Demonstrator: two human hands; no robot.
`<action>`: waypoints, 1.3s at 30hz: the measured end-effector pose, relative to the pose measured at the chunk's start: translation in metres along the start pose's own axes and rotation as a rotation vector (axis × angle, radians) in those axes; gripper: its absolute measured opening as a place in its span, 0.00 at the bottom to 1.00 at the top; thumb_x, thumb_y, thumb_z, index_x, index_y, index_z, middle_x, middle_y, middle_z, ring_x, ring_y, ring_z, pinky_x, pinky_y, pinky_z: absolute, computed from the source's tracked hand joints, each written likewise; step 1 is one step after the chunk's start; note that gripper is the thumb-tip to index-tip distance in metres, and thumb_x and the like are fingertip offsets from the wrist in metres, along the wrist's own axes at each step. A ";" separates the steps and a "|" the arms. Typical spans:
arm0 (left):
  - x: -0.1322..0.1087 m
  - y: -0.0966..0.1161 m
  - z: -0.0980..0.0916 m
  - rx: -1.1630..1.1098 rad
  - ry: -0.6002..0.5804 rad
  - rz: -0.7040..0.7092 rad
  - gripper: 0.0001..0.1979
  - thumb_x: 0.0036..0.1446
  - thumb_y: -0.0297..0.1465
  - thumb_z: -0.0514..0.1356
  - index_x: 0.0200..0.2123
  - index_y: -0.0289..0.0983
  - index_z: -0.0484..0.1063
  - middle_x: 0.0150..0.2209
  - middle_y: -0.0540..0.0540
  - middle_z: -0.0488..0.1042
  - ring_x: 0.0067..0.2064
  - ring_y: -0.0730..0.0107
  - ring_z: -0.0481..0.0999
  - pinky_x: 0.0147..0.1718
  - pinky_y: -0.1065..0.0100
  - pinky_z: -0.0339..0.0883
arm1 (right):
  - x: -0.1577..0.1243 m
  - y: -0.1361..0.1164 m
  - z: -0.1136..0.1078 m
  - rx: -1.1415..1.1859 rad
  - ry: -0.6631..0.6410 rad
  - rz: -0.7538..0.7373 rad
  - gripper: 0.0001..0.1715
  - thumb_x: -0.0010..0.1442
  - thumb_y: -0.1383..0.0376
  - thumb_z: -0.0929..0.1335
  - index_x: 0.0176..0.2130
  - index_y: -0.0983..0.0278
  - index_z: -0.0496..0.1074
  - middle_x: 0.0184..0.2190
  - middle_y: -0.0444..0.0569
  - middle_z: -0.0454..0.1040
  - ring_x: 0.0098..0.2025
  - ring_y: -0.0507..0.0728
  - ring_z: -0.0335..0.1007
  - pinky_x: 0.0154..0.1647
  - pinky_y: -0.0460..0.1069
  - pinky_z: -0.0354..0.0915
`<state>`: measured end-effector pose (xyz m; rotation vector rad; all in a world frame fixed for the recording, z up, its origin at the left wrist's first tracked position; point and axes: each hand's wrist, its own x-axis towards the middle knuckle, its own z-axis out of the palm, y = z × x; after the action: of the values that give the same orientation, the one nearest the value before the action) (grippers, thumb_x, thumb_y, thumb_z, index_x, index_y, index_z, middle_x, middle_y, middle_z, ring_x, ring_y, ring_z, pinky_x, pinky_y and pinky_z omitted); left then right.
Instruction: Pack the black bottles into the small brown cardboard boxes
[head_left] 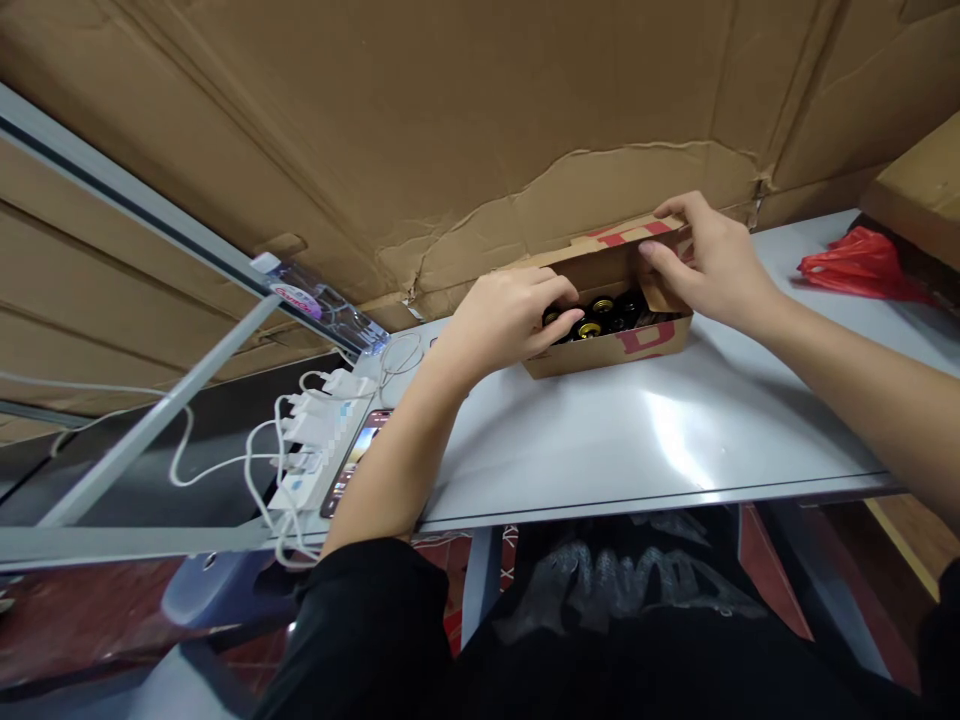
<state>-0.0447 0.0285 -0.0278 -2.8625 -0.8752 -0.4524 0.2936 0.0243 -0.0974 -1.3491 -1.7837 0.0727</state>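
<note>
An open cardboard box [604, 354] with red print rests on the grey table, near the cardboard wall. Several black round parts with yellow rings [589, 329] lie inside it. My left hand [517, 315] reaches over the box's left end, fingers curled at the parts; whether it grips one is hidden. At the right end, my right hand [709, 260] pinches the raised flap [637, 232] between thumb and fingers.
A red plastic bag [862, 264] lies at the right beside a larger carton [922, 190]. To the left are a power strip [307, 470] with white cables, a phone [360, 452], a clear plastic bottle [322, 300] and a metal frame bar [157, 215].
</note>
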 end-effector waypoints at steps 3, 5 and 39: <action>0.002 -0.001 -0.002 0.013 -0.093 -0.008 0.15 0.84 0.36 0.65 0.65 0.43 0.87 0.65 0.36 0.92 0.66 0.44 0.90 0.66 0.49 0.82 | -0.002 -0.001 0.001 0.013 -0.037 -0.046 0.57 0.77 0.25 0.75 0.87 0.49 0.67 0.79 0.64 0.81 0.80 0.90 0.78 0.82 0.86 0.74; 0.003 -0.009 -0.002 0.035 -0.129 -0.020 0.15 0.84 0.34 0.65 0.66 0.42 0.87 0.67 0.35 0.91 0.71 0.41 0.88 0.70 0.45 0.80 | -0.004 0.001 0.001 0.016 -0.100 -0.094 0.71 0.71 0.24 0.80 0.92 0.49 0.59 0.89 0.65 0.69 0.89 0.93 0.63 0.90 0.88 0.64; 0.010 -0.050 0.002 0.072 -0.430 -0.265 0.25 0.77 0.32 0.71 0.73 0.41 0.89 0.65 0.33 0.86 0.71 0.35 0.84 0.70 0.44 0.80 | 0.014 0.029 -0.028 -0.233 -0.245 -0.014 0.59 0.83 0.56 0.68 1.01 0.53 0.51 0.78 0.65 0.84 0.76 0.83 0.83 0.81 0.78 0.76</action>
<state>-0.0646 0.0758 -0.0251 -2.8301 -1.3143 0.1853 0.3337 0.0354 -0.0866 -1.5460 -2.0574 0.0235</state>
